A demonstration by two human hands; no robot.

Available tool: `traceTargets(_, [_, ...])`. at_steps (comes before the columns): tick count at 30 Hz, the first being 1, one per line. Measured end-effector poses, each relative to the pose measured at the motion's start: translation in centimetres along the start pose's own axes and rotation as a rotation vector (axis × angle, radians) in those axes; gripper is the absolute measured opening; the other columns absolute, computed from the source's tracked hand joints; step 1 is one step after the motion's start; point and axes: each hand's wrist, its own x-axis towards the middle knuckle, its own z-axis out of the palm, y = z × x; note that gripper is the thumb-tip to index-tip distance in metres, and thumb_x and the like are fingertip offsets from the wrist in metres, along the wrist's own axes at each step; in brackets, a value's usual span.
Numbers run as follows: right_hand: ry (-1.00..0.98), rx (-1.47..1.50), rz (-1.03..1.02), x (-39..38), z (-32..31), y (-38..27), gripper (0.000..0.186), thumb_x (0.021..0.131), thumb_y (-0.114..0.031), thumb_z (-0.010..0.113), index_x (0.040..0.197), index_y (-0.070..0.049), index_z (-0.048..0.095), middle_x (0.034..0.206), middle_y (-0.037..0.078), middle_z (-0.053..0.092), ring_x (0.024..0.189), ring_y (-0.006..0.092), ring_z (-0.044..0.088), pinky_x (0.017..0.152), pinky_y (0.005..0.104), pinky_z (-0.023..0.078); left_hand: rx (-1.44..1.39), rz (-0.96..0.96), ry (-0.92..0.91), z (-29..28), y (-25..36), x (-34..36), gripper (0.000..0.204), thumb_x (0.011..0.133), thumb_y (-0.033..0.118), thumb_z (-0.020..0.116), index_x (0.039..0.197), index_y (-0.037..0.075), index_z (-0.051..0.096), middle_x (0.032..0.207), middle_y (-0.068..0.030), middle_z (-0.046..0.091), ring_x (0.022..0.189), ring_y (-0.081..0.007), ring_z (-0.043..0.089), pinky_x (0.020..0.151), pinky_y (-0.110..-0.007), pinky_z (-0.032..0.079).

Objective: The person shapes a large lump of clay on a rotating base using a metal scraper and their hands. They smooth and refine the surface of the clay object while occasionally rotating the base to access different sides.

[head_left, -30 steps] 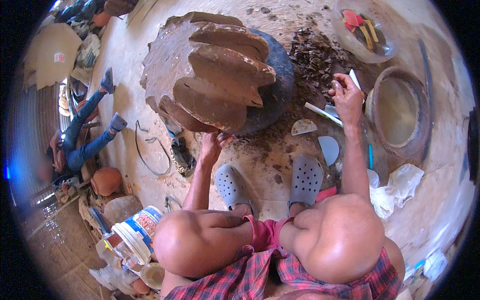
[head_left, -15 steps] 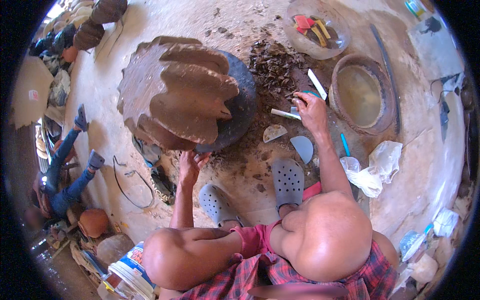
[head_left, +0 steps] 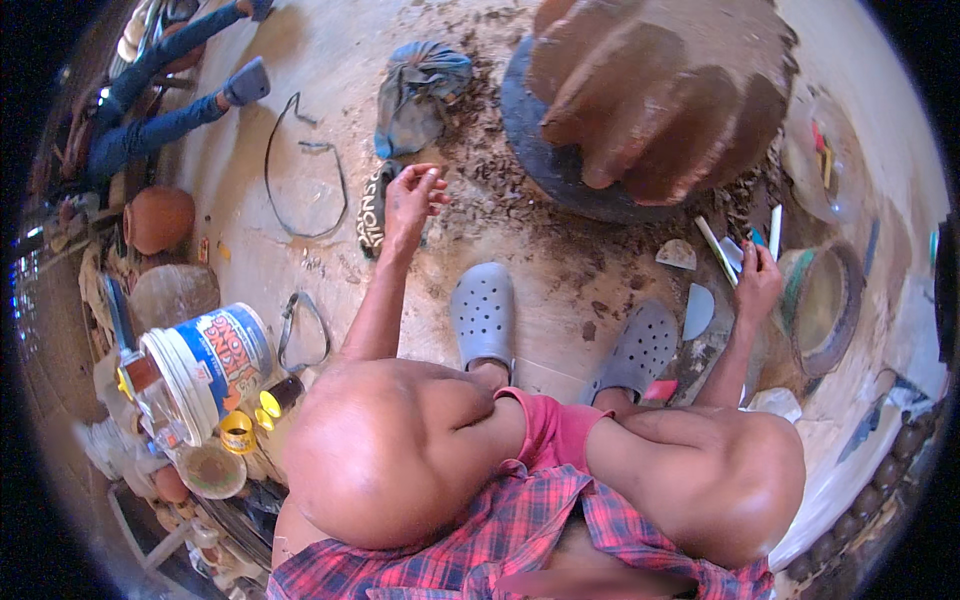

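Note:
A large brown clay vessel with deep scalloped flutes (head_left: 660,100) rests on a dark round disc (head_left: 530,130) ahead of me. My left hand (head_left: 410,200) hovers with loosely bent, parted fingers and nothing in them. Close by it are a dark lettered cloth (head_left: 372,225) and a bunched blue-grey cloth (head_left: 420,100). Over at the right, the fingers of my right hand (head_left: 758,285) are drawn together; what they hold, if anything, I cannot make out. Around that hand lie white strips (head_left: 712,245), a teal piece (head_left: 757,237) and a pale half-round scraper (head_left: 699,312).
A basin of cloudy water (head_left: 820,305) stands right of my right hand, below a clear bowl (head_left: 830,165) with coloured pieces. Clay scraps litter the floor. At left are a white-and-blue bucket (head_left: 215,370), a clay pot (head_left: 160,220), a black strap (head_left: 268,165) and another person's legs (head_left: 160,125).
My view has swung left, so the vessel now appears farther right. My left hand has come away from the disc toward the cloths. The right hand remains by the white strips.

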Motion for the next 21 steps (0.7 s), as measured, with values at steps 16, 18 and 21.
traceTargets(16, [-0.168,-0.028,-0.265,-6.7,6.8,-6.8,0.019,0.092,-0.016,0.067,0.101,-0.001,0.075,0.096,0.026,0.070,0.091,0.0471,0.069,0.082,0.0559,0.056,0.315,0.047,-0.647,5.8,-0.6,-6.1,0.029,0.105,0.024,0.071,0.126,0.004,0.069,0.107,-0.0071,0.075,0.080,-0.0135,0.073,0.057,-0.024,0.052])
traceTargets(18, [-0.259,-0.020,-0.301,-8.6,7.2,-7.1,0.020,0.093,-0.019,0.066,0.101,-0.003,0.075,0.099,0.024,0.070,0.092,0.0456,0.070,0.083,0.0560,0.057,0.368,-0.001,-0.753,7.2,-0.7,-7.8,0.037,0.107,0.029,0.069,0.133,0.003,0.065,0.112,-0.0099,0.075,0.083,-0.0163,0.075,0.059,-0.026,0.053])
traceTargets(21, [-0.532,-0.061,-0.424,-11.0,7.4,-7.1,0.023,0.095,-0.023,0.066,0.102,-0.003,0.075,0.099,0.023,0.069,0.093,0.0439,0.070,0.083,0.0562,0.057,0.292,-0.092,-0.897,10.2,-1.1,-10.2,0.043,0.109,0.033,0.065,0.139,0.003,0.062,0.116,-0.0114,0.074,0.090,-0.0190,0.076,0.068,-0.028,0.057])
